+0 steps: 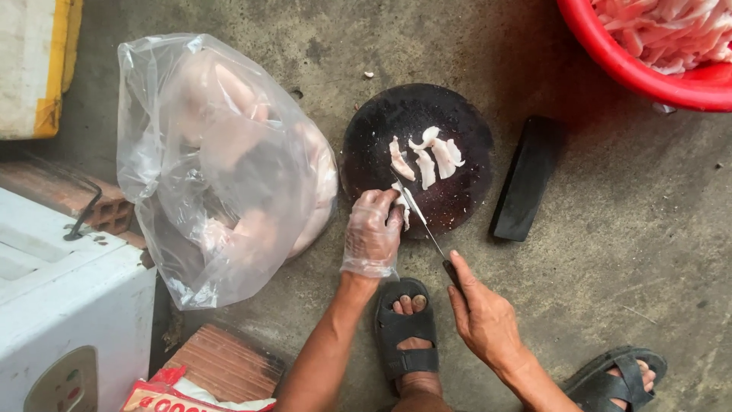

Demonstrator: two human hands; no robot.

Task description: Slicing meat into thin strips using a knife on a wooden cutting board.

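The left hand [371, 235], in a thin clear glove, presses its curled fingers down on a pale piece of meat [402, 207] at the near edge of a round dark board [465, 137] that lies on the concrete floor [610, 267]. The right hand [482, 314], bare, is closed around the dark handle of a knife [424, 225]; the narrow blade runs up and left from the fist and meets the meat right beside the gloved fingertips. Farther up the board, near its middle, lie several cut slices [428, 159], white and pinkish, close together and partly touching. To the left of the board a large clear bag [217, 164] holds more pale meat and sags against the board's left rim. To the right of the board, just apart from it, a black oblong block [526, 177] lies at a slant. In the top right corner a red basin [633, 69] is heaped with sliced meat. A foot in a black sandal [406, 329] sits between the two forearms, and a second sandal [621, 378] shows at the lower right. At the left edge stand a white box [61, 305], a red brick [69, 191] and a foam crate [34, 65] with a yellow side.
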